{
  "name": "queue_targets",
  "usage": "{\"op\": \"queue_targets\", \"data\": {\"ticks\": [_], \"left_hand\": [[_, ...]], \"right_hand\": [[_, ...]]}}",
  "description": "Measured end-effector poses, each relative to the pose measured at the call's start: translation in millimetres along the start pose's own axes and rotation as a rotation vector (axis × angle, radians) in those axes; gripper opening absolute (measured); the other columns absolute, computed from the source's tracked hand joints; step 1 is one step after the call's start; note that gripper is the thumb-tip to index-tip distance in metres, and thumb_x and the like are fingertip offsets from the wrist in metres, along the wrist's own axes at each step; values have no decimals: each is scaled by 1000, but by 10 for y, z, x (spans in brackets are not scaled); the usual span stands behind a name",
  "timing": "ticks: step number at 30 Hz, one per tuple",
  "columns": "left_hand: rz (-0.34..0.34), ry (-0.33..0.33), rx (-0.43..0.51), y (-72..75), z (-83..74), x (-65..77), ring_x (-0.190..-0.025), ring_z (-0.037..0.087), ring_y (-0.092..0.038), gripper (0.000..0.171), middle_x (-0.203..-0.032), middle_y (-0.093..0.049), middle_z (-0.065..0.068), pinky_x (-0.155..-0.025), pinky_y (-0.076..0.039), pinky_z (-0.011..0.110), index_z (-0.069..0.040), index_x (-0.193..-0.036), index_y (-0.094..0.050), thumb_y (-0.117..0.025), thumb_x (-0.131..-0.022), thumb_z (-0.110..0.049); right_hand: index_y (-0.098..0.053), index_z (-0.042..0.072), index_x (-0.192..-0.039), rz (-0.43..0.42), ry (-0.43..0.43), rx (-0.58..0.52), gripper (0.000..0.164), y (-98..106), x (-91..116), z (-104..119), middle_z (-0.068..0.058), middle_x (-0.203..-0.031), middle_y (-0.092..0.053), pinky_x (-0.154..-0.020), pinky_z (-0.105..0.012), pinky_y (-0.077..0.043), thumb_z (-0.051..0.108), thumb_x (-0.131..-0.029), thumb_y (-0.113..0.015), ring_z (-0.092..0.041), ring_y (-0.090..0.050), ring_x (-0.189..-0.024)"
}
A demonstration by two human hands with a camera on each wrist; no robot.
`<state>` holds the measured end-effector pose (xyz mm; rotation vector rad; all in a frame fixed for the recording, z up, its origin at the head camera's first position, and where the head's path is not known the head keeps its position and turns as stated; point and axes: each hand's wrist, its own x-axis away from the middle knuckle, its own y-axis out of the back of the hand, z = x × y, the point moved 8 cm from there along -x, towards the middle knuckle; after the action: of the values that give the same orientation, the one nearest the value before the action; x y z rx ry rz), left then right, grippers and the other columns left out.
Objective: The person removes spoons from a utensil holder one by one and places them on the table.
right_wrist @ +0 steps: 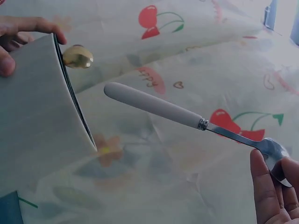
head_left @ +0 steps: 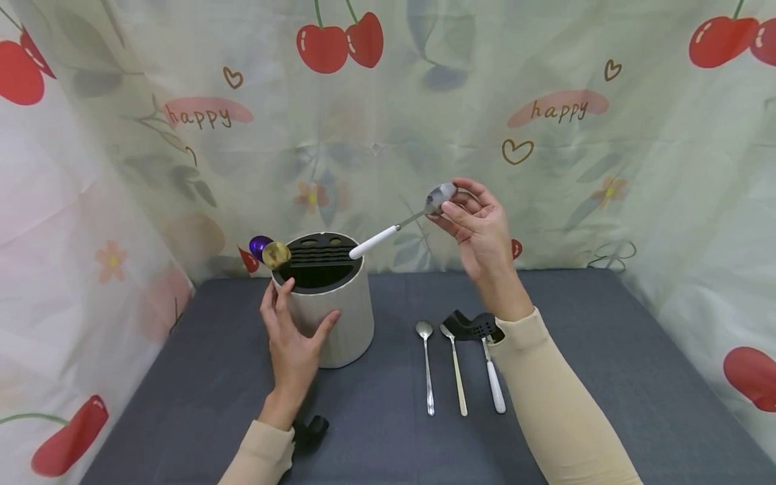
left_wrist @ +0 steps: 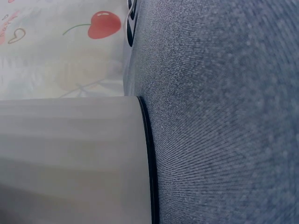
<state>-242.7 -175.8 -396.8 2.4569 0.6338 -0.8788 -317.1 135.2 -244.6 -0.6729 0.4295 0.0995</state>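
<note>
My right hand pinches the metal bowl of a white-handled spoon between thumb and fingers. The spoon slants down to the left, its handle end overlapping the holder's right rim in the head view. In the right wrist view that handle is apart from the rim. My left hand grips the left side of a pale round utensil holder, thumb on its front wall, fingers at the rim. A gold spoon and a purple spoon stick out at its left. Slots cross its black top.
To the right of the holder, a silver spoon, a spoon with a cream handle and a white-handled utensil lie on the dark table cloth. My right wrist hides the last one's head. A cherry-printed curtain hangs behind.
</note>
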Motion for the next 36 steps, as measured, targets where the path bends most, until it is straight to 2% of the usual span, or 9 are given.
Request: {"op": "queue_targets", "data": {"ticks": [13, 18, 24, 29, 36], "left_hand": [[2, 4, 3, 13, 3, -8, -149, 43, -32, 96, -168, -19, 12, -112, -31, 72, -29, -160, -34, -91, -83, -24], [0, 5, 2, 8, 10, -6, -148, 43, -34, 96, -167, -20, 12, -112, -32, 72, -30, -160, -34, -91, -83, -24], [6, 13, 4, -1, 13, -4, -148, 42, -32, 96, -168, -19, 11, -113, -31, 72, -31, -160, -34, -91, -83, -25], [14, 25, 8, -4, 13, -2, -149, 42, -32, 96, -168, -18, 11, -113, -30, 72, -32, -160, -33, -91, -83, -26], [0, -4, -26, 11, -21, -6, -148, 43, -32, 98, -167, -19, 14, -111, -34, 71, -29, -160, -34, -92, -82, -27]], "right_hand": [[-69, 3, -118, -13, -73, -32, 32, 486, -9, 111, -8, -93, -70, -81, -36, -62, -19, -98, -56, -21, -72, -86], [-69, 1, -120, 29, -183, -7, 30, 668, 26, 65, -9, -94, -71, -80, -34, -62, -16, -99, -56, -20, -72, -86], [-69, 4, -124, 54, -315, 81, 32, 904, 75, -30, -7, -92, -70, -78, -29, -61, -13, -101, -56, -20, -74, -85], [-71, 6, -125, 96, -357, 165, 33, 1046, 100, -73, -9, -99, -71, -79, -30, -61, -12, -102, -55, -19, -75, -87], [-74, 9, -122, 135, -414, 259, 35, 1216, 153, -124, -8, -104, -73, -82, -30, -61, -12, -102, -55, -17, -73, -90]]}}
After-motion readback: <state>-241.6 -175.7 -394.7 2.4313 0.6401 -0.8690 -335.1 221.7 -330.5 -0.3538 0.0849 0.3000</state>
